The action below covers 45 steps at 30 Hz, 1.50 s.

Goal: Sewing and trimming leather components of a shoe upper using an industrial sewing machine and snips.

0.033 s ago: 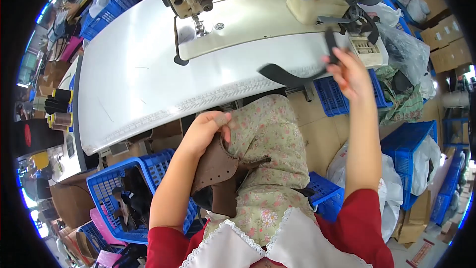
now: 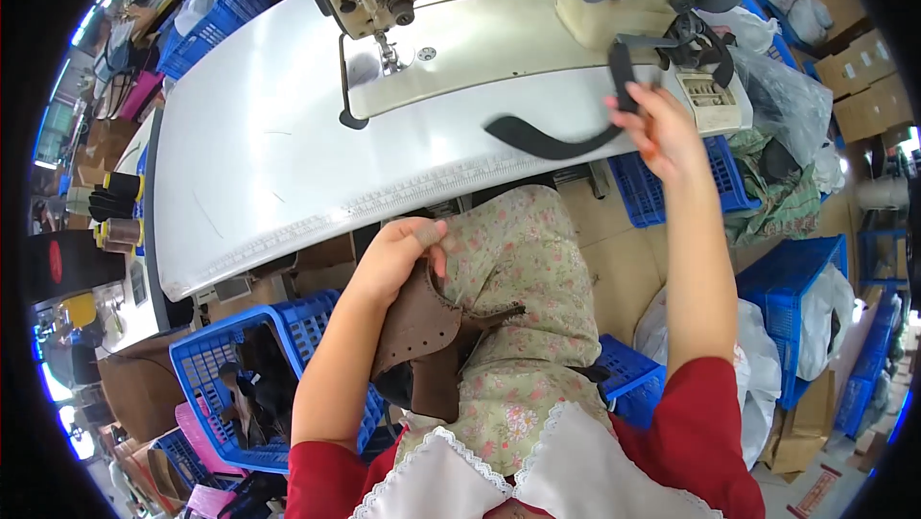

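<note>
My right hand (image 2: 666, 133) is raised over the right part of the table's front edge, its fingers closed on a black strap (image 2: 549, 142). The flat strap curves away to the left with a loose end, and another length sticks up above the fingers. In my left hand (image 2: 401, 252), low in front of the table, is a brown shoe upper (image 2: 411, 325) with a row of punched holes. It rests against my lap, partly covered by my forearm. A cream sewing machine (image 2: 480, 51) stands beyond both hands, its needle and presser foot (image 2: 389, 57) at the left.
The white table (image 2: 240, 145) has a ruler strip along its front edge. Blue baskets stand around me: one with dark pieces (image 2: 278, 327) at the left, another (image 2: 782, 279) at the right. Thread spools (image 2: 120, 207) sit beyond the table's left end.
My right hand has shifted a little to the left, carrying the black strap with it. My left hand and the brown shoe upper have stayed in place.
</note>
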Tool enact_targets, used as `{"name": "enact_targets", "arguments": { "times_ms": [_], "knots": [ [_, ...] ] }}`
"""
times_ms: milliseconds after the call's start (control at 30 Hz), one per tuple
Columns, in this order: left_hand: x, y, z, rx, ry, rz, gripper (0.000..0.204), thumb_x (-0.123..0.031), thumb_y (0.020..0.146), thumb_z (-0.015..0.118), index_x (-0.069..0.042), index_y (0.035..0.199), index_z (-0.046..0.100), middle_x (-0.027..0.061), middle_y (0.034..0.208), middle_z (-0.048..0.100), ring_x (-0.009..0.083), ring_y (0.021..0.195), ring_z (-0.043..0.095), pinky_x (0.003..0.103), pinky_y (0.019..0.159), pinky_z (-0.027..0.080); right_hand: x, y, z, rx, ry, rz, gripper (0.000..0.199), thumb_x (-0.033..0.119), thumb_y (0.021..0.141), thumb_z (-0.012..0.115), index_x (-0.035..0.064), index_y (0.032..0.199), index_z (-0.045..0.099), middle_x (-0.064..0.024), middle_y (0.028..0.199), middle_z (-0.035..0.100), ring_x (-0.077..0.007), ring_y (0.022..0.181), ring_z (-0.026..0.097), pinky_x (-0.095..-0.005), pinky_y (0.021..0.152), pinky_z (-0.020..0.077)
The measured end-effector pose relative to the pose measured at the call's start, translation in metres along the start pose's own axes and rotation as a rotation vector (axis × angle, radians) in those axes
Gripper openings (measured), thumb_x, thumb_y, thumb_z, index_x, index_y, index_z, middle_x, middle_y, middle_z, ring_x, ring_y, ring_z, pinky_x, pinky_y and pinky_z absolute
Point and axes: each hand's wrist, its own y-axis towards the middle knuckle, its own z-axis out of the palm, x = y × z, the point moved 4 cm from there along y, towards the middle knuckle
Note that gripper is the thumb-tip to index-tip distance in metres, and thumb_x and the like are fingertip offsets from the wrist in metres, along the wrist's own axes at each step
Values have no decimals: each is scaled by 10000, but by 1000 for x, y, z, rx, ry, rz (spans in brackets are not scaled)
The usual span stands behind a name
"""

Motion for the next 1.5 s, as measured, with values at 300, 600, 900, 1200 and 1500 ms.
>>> {"name": "enact_targets", "arguments": {
  "times_ms": [300,600,900,1200,1500],
  "knots": [
    [0,2,-17,-80,-56,133,303,-247,944,567,18,833,663,96,756,656,161,577,584,283,628,470,-11,14,43,-84,-474,-128,474,92,914,564,-53,1350,445,-157,1315,535,-179,1018,667,-230,441,417],
    [-9,3,-3,-56,-110,109,296,-248,944,569,13,844,667,96,770,667,170,596,604,282,645,480,-40,-73,50,231,-426,-310,168,102,925,640,14,1067,618,-30,970,681,-107,900,625,-245,802,497],
    [3,8,-11,-31,295,207,355,-315,982,528,-2,954,693,103,929,693,165,881,631,308,814,482,-103,-160,86,757,-720,2,404,138,754,763,27,1125,646,-85,795,653,-153,672,571,-301,641,476],
    [14,-3,16,55,183,-27,421,-417,957,585,-13,976,700,55,838,688,122,778,615,279,738,494,-113,-174,43,610,-42,260,303,240,891,714,25,1095,654,-33,792,650,-96,687,583,-245,639,487],
    [-17,18,91,455,200,145,471,-400,954,588,24,763,657,96,751,652,206,790,628,369,833,512,-70,-177,40,592,-407,-179,343,284,929,662,36,736,526,-28,583,513,-112,522,478,-291,493,372]
  ]
}}
